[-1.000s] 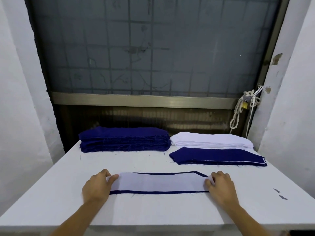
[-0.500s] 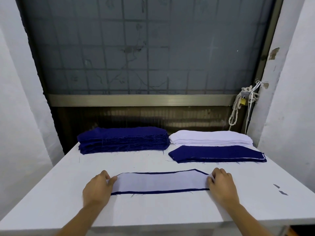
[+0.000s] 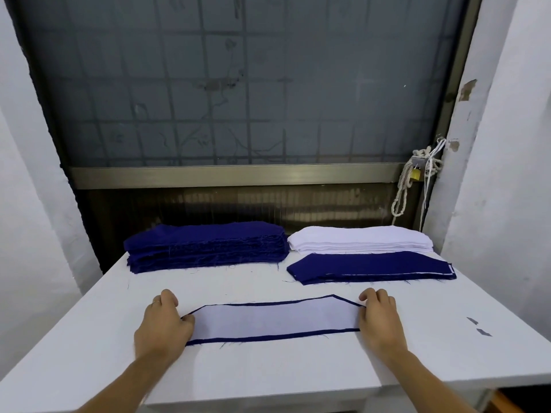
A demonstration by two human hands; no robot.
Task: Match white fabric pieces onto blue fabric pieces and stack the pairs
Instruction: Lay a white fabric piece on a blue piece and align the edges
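Note:
A white fabric piece [image 3: 274,321] lies flat on a blue fabric piece [image 3: 268,338], whose dark border shows all round it, at the front middle of the white table [image 3: 268,380]. My left hand [image 3: 162,323] grips the pair's left end with curled fingers. My right hand [image 3: 380,318] grips the right end the same way. At the back left sits a thick stack of blue pieces [image 3: 205,245]. A stack of white pieces [image 3: 357,238] sits at the back right. In front of it lies a low stack of matched pairs [image 3: 369,265], blue on top.
Two small dark fabric scraps [image 3: 480,327] lie on the table at the right. A window grille stands behind the table. A knotted rope with a padlock [image 3: 413,177] hangs at its right edge. White walls close in on both sides.
The fingers of both hands have curled in at the ends of the pair. The left end of the pair has shifted slightly right. The camera has tilted a little.

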